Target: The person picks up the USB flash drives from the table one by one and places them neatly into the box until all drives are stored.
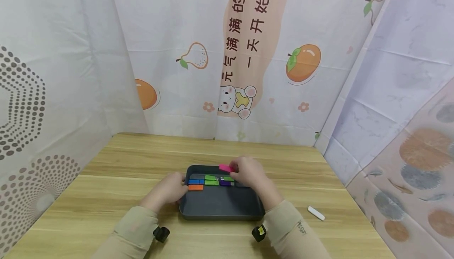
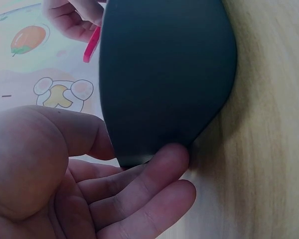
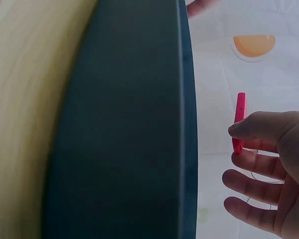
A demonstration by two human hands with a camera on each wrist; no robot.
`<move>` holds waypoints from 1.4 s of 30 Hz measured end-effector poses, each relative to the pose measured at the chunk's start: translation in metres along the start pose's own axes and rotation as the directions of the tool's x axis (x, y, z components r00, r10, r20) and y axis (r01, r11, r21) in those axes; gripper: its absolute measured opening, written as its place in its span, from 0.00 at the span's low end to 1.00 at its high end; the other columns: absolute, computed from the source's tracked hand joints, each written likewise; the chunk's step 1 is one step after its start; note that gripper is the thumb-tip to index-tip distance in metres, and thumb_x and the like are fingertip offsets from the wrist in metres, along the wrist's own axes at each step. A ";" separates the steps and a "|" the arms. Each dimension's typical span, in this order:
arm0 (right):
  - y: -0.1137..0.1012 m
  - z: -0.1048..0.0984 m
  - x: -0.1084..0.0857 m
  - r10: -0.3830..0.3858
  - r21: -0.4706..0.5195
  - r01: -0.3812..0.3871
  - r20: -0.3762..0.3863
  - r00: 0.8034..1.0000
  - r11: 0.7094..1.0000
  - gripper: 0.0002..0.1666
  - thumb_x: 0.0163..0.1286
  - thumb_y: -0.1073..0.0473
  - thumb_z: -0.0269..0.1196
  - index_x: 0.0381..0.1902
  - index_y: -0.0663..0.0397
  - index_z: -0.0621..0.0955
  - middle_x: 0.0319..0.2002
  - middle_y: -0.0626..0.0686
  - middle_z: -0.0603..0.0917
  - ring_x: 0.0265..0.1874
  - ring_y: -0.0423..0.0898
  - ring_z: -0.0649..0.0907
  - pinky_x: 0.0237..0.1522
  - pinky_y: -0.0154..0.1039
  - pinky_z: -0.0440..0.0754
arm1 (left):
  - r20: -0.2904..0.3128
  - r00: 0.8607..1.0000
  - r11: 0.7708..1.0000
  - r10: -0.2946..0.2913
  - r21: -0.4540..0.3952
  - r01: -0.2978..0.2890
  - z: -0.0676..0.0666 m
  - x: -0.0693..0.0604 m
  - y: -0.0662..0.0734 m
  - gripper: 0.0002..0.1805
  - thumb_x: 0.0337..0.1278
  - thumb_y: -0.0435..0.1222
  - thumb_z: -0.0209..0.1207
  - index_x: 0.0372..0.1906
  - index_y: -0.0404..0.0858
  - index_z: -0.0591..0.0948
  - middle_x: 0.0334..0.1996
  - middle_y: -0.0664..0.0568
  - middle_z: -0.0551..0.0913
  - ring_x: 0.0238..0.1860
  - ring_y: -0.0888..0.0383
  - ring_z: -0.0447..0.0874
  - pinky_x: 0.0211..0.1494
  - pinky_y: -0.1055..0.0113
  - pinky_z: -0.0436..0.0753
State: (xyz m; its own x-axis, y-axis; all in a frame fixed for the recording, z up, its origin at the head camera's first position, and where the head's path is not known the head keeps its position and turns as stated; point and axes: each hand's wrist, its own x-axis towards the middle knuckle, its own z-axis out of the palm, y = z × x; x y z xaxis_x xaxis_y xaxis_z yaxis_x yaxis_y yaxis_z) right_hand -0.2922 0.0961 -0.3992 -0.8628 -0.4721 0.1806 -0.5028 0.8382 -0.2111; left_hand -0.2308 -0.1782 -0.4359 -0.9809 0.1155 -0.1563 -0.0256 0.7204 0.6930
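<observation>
A dark grey tray [image 1: 223,206] lies on the table, with small coloured sticks along its far side: an orange stick [image 1: 196,187], a blue stick [image 1: 193,181], green sticks [image 1: 211,183] and a purple stick [image 1: 226,183]. My left hand [image 1: 169,189] grips the tray's left end, thumb at the rim and fingers against the outer wall in the left wrist view. Above the far right part of the tray, my right hand [image 1: 249,171] pinches a flat pink stick [image 3: 240,107] between thumb and forefinger. Its other fingers are loosely bent. The stick's exact kind is unclear.
A white stick [image 1: 316,213] lies by itself on the wooden table [image 1: 294,176], right of the tray. Printed curtains [image 1: 170,93] stand behind the table and along both sides. Each wrist carries a small black camera [image 1: 161,234].
</observation>
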 end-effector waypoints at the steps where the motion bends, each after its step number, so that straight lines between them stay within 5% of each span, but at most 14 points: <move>1: -0.001 0.001 0.000 -0.006 0.003 0.006 0.005 1.000 1.000 0.04 0.63 0.53 0.71 0.36 0.42 0.87 0.26 0.40 0.78 0.25 0.41 0.76 0.27 0.41 0.76 | 0.000 1.000 1.000 -0.001 0.000 0.001 0.000 0.000 0.000 0.22 0.66 0.29 0.57 0.63 0.25 0.78 0.34 0.45 0.84 0.19 0.54 0.82 0.20 0.62 0.82; 7: -0.006 0.006 0.002 0.004 0.003 -0.004 0.043 0.999 1.000 0.06 0.64 0.52 0.71 0.38 0.42 0.87 0.31 0.41 0.82 0.29 0.41 0.80 0.31 0.43 0.80 | 0.000 1.000 1.000 0.009 0.014 -0.009 0.001 0.000 0.000 0.20 0.65 0.29 0.58 0.60 0.28 0.80 0.27 0.47 0.82 0.18 0.54 0.80 0.21 0.62 0.81; 14: -0.015 0.011 0.003 0.020 -0.023 -0.018 0.077 0.997 1.000 0.08 0.64 0.51 0.71 0.40 0.43 0.88 0.35 0.43 0.86 0.33 0.42 0.82 0.35 0.45 0.83 | -0.013 1.000 1.000 0.019 0.001 -0.019 0.001 0.000 0.001 0.19 0.65 0.29 0.58 0.59 0.29 0.81 0.34 0.45 0.84 0.18 0.54 0.81 0.21 0.62 0.81; 42: -0.041 0.045 0.009 0.010 -0.109 0.008 0.171 0.985 0.994 0.08 0.62 0.53 0.73 0.39 0.42 0.88 0.30 0.41 0.82 0.26 0.40 0.77 0.27 0.40 0.78 | -0.006 1.000 1.000 0.019 0.010 -0.019 0.001 0.001 -0.002 0.23 0.66 0.30 0.57 0.64 0.27 0.78 0.33 0.45 0.84 0.17 0.54 0.81 0.18 0.63 0.81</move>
State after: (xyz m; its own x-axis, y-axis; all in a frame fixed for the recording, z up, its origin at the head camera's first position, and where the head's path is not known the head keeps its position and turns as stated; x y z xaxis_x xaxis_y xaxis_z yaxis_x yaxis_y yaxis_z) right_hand -0.2815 0.0456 -0.4325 -0.8642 -0.5031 0.0115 -0.5014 0.8590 -0.1032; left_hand -0.2318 -0.1788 -0.4385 -0.9825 0.1251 -0.1383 -0.0046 0.7251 0.6886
